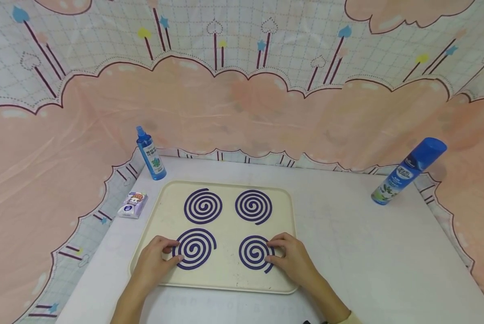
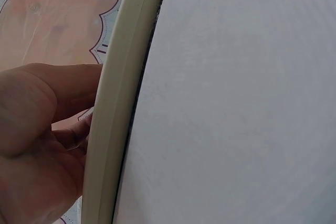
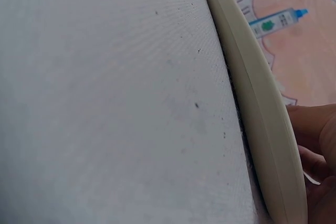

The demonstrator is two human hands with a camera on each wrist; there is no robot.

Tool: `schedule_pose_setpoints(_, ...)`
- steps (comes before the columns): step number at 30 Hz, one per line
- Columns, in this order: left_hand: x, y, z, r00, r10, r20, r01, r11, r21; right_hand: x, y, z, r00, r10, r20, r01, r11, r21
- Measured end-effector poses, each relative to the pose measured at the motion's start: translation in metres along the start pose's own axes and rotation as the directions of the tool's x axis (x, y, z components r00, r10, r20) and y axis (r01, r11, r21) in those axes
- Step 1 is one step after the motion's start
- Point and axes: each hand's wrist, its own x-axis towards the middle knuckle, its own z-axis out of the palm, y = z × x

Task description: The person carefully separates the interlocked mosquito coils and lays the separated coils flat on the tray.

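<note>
Four dark blue spiral mosquito coils lie flat on a cream tray [image 1: 227, 225]. My left hand [image 1: 153, 261] holds the left edge of the front left coil [image 1: 193, 248], thumb and fingers bent at its outer rings. At the right edge of the front right coil [image 1: 255, 252], my right hand [image 1: 293, 261] grips with thumb and fingertips. Behind them are the back left coil [image 1: 203, 206] and the back right coil [image 1: 253, 205]. Both wrist views show the tray's rim [image 2: 118, 98] hiding the fingertips and the coils.
A blue spray bottle [image 1: 151, 155] stands behind the tray's left corner, with a small purple-white packet [image 1: 132, 204] nearer. A blue aerosol can [image 1: 405, 173] stands at the far right of the white table [image 1: 359, 252]. A patterned peach cloth [image 1: 234, 117] surrounds the table.
</note>
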Motion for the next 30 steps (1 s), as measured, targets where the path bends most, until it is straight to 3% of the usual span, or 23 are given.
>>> schedule_pose_setpoints(9,0.002,-0.001,0.0,1.0,-0.001,0.024,0.002,1.0,-0.012,-0.001,0.0,-0.004,1.0,0.003,0.002,-0.003,0.999,0.039)
schedule_pose_setpoints(14,0.009,0.004,-0.008,0.996,-0.013,0.088,0.016,0.999,-0.029,0.0,0.003,-0.01,0.995,0.085,0.058,-0.094,0.98,0.176)
schedule_pose_setpoints(18,0.02,0.015,-0.019,0.994,0.036,0.101,-0.034,0.999,-0.026,0.006,0.004,-0.021,0.986,0.133,0.096,-0.152,0.959,0.238)
schedule_pose_setpoints(23,0.037,0.033,-0.028,0.985,0.132,0.111,-0.133,0.991,0.0,0.019,0.007,-0.043,0.992,0.097,0.085,-0.11,0.98,0.164)
schedule_pose_setpoints(30,0.064,0.055,-0.026,0.958,0.213,0.193,-0.233,0.969,0.087,0.04,0.01,-0.075,0.995,0.033,0.097,-0.03,0.999,-0.037)
